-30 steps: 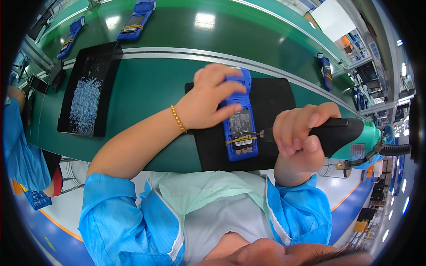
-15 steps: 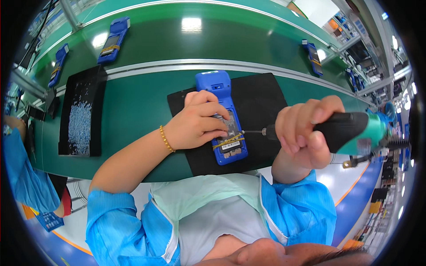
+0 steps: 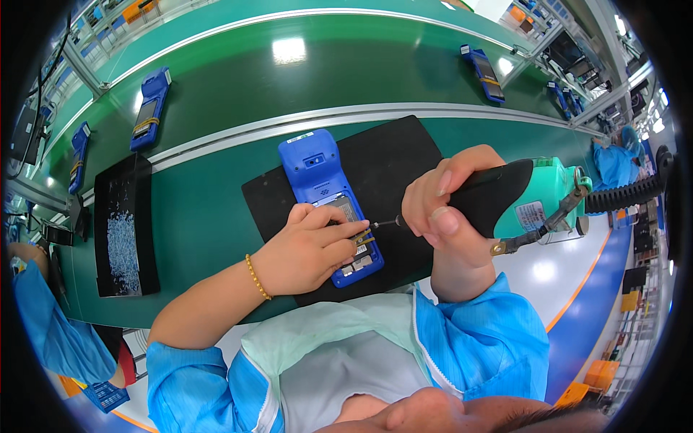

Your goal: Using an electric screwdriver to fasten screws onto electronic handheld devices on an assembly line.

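A blue handheld payment terminal (image 3: 312, 159) lies on a black mat (image 3: 404, 159), its back facing up and its battery compartment uncovered. Across its lower part runs a yellow rubber band (image 3: 367, 240), partly hidden by fingers. My left hand (image 3: 310, 244) lies over the compartment, fingers bent and pressed onto the terminal near the band. My right hand (image 3: 451, 206) is wrapped around a green and black electric screwdriver (image 3: 516, 195), held almost level. Its thin bit (image 3: 386, 224) reaches the terminal's right edge, beside my left fingertips; the exact contact point is too small to make out.
At left stands a black tray (image 3: 130, 162) of small pale-blue pieces. Beyond a metal rail, more blue terminals (image 3: 151, 108) lie on the green surface, one (image 3: 484, 76) at far right. A coiled black cable (image 3: 632, 193) trails from the screwdriver. A co-worker's blue sleeve (image 3: 54, 317) shows at left.
The view has shifted, so the terminal now appears further left and more tilted. My left fingertips have moved to the band's right part, near the bit. The screwdriver remains in my right hand.
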A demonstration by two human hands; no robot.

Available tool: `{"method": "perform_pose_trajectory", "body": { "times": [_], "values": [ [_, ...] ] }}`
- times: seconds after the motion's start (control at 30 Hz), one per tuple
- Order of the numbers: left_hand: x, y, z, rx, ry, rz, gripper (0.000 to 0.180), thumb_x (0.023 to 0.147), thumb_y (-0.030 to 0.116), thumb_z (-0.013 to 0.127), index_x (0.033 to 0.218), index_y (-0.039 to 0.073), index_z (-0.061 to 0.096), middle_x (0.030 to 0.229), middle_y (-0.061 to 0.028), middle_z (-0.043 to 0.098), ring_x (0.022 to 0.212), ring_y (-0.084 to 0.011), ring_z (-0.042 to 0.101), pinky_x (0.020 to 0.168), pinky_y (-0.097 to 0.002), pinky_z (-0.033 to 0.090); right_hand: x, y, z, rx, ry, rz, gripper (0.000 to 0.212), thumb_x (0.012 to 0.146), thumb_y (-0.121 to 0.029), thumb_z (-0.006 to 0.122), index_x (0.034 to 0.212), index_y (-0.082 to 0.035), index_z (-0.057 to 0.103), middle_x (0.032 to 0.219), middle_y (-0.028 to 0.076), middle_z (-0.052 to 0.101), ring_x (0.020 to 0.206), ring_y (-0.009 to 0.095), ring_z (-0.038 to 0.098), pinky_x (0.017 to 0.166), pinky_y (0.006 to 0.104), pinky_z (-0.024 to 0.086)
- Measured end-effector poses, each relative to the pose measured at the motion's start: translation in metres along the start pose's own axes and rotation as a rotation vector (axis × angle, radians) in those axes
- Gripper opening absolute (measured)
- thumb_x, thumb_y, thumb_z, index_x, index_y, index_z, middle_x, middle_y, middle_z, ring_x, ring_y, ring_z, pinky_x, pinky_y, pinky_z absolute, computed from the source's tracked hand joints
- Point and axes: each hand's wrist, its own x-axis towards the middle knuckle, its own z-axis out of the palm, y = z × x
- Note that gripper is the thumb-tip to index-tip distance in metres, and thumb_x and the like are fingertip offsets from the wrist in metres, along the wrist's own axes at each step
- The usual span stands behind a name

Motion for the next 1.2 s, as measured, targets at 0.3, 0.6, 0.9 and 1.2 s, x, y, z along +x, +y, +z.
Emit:
{"method": "perform_pose_trajectory", "body": {
  "times": [0.3,0.6,0.9,1.2],
  "values": [
    [0.001,0.006,0.003,0.084,-0.008,0.076,0.022,0.075,0.014,0.071,0.096,0.012,0.067,0.127,-0.0028,0.068,0.099,-0.0219,0.059,0.085,-0.0373,0.047,-0.004,-0.013,0.004,-0.040,0.069,0.055,0.032,0.085,-0.007,0.076,0.103,-0.003,0.050,0.065,0.003,0.052,0.048,0.012,0.047,0.045,0.0279,0.040],
    [0.004,0.013,0.003,0.120,-0.063,0.156,0.026,0.078,0.015,0.067,0.103,0.007,0.066,0.128,-0.0077,0.066,0.104,-0.0183,0.060,0.085,-0.0328,0.050,-0.004,-0.008,0.000,-0.067,-0.084,0.111,0.030,0.086,0.001,0.070,0.106,-0.002,0.048,0.064,0.004,0.052,0.048,0.011,0.046,0.045,0.0280,0.040],
    [0.001,0.030,0.014,0.097,-0.014,-0.073,0.023,0.076,0.010,0.066,0.098,0.005,0.063,0.128,-0.0137,0.062,0.098,-0.0239,0.057,0.087,-0.0367,0.052,-0.008,-0.012,0.005,-0.164,0.024,0.076,0.030,0.086,-0.002,0.071,0.106,-0.004,0.049,0.066,0.003,0.053,0.050,0.012,0.049,0.049,0.0293,0.044],
    [0.001,0.028,0.022,0.141,0.031,-0.006,0.028,0.076,0.014,0.066,0.103,0.005,0.067,0.127,-0.0117,0.063,0.098,-0.0223,0.057,0.081,-0.0354,0.049,-0.006,-0.011,0.006,-0.096,-0.025,0.148,0.030,0.086,-0.001,0.071,0.105,-0.002,0.048,0.066,0.004,0.053,0.050,0.012,0.049,0.047,0.0284,0.043]
  ]
}}
